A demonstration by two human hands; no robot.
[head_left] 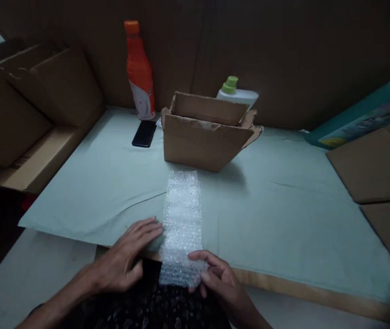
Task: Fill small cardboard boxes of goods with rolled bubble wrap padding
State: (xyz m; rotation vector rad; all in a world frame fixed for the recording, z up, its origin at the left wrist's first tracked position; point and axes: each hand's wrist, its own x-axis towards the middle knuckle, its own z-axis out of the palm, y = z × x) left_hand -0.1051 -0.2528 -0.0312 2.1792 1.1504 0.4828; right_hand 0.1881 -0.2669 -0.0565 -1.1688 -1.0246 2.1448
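Observation:
A long strip of clear bubble wrap point(183, 214) lies on the pale green cloth, its near end hanging past the table's front edge. My right hand point(218, 278) grips that near end at its right side, index finger on top and the other fingers partly under it. On the strip's left side, my left hand point(126, 256) rests over the cloth with fingers stretched out, fingertips close to the wrap's edge; whether they touch it I cannot tell. Beyond the strip's far end stands a cardboard box point(198, 144) with its top flaps up.
Behind the box are a red bottle point(140, 73), a white bottle with a green cap point(229, 86) and a black phone point(144, 134). Cardboard boxes point(40, 91) line the left side. At right are a teal container point(369, 112) and cardboard pieces point(376, 164).

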